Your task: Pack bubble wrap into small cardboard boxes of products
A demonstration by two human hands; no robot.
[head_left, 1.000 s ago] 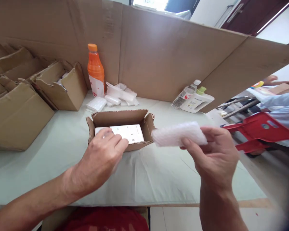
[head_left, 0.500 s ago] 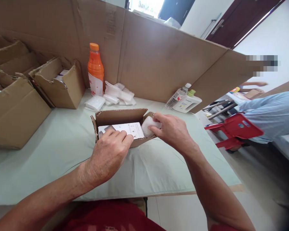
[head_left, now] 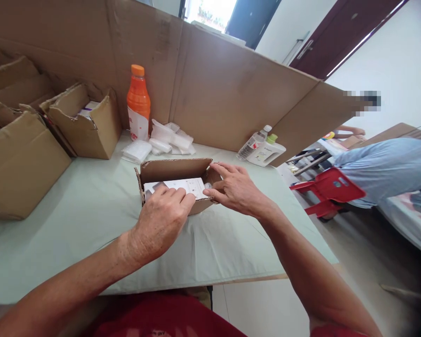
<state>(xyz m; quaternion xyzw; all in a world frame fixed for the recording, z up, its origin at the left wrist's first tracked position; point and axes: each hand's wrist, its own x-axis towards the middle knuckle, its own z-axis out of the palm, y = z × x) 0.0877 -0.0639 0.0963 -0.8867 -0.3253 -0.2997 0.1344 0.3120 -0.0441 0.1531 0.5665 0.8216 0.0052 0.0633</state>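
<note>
A small open cardboard box (head_left: 177, 169) stands on the green-covered table in front of me. Inside it lies a white printed box (head_left: 195, 186). My left hand (head_left: 166, 213) is curled over the near rim, fingers gripping the front wall; its fingertips are hidden. At the box's right end, my right hand (head_left: 235, 188) has its fingers apart, index finger by the far corner and thumb near the front edge. A bit of the white wrapped bundle (head_left: 208, 186) shows low in that end, beside the white box; the rest is hidden by the box wall and my hand.
Larger cardboard boxes (head_left: 24, 164) stand at the left. An orange bottle (head_left: 138, 105), folded clear plastic wrap (head_left: 170, 138), a water bottle (head_left: 254, 142) and a white jug (head_left: 268, 152) line the cardboard partition (head_left: 224, 89). Beyond the table's right edge a person in light blue sits on a red chair (head_left: 340, 185).
The white wrapped bundle has gone down into the right end of the box. My right hand has let go of it and spread its fingers. My left hand stays on the box.
</note>
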